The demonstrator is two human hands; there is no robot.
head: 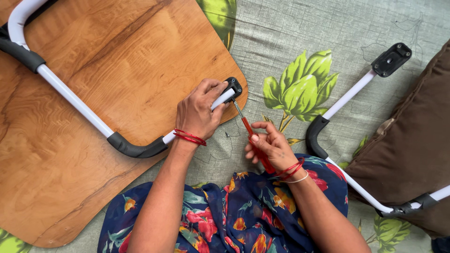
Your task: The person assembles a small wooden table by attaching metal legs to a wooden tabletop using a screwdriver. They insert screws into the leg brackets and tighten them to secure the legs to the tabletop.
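Since the work sits on cloth: the grey bedsheet printed with green leaves (300, 33) carries everything; it gives under pressure.
Board: a rounded-corner wooden tabletop with a warm grain (117, 61) lies flat on the sheet, upper left, underside up as far as I can judge.
Cushion: a brown fabric cushion (412, 145) lies at the right edge.
Attached leg: a white metal tube leg with black foam bends (75, 100) crosses the board, ending in a black plastic bracket (234, 86) at the board's near right corner.
Loose leg: a second white tube leg with a black end bracket (349, 96) lies well apart on the sheet, beside the cushion.
Left hand: the left hand (199, 112) is wrapped around the tube just below the bracket, pressing it to the board.
Right hand: the right hand (272, 147) pinches the handle of a red-handled screwdriver (251, 136), whose tip is at the bracket.
Doing it well: I judge the shaft should stand more squarely to the screw, with steady downward push while the left hand stops the bracket shifting.
Containers: none in view; no loose screws that I can make out.
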